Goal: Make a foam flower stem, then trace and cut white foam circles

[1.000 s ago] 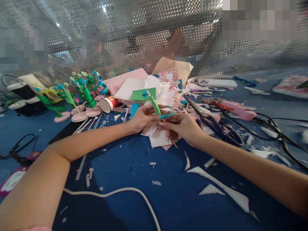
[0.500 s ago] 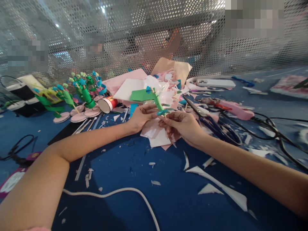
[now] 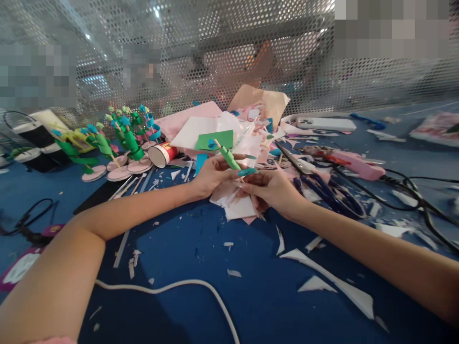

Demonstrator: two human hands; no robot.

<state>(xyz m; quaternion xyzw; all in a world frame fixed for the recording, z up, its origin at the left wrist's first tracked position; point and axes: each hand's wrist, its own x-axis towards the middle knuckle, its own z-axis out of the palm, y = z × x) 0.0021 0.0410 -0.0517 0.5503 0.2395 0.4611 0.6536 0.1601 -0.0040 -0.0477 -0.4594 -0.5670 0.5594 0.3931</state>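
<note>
Light green paper-wrapped stick (image 3: pixel 229 156): between the hands, top tilted toward 11 o'clock; lies at 1 o'clock from the left hand, 10 o'clock from the right.
Left hand (image 3: pixel 211 176): thumb and fingers closed round the wrapped part.
Right hand (image 3: pixel 275 189): fingertips pinched at the lower end.
Scissors (image 3: pixel 304 167): on the worktop (image 3: pixel 186 253), 2 o'clock from the right hand.

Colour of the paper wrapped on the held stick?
Light green. The wrapped paper shows best in the head view.
</note>
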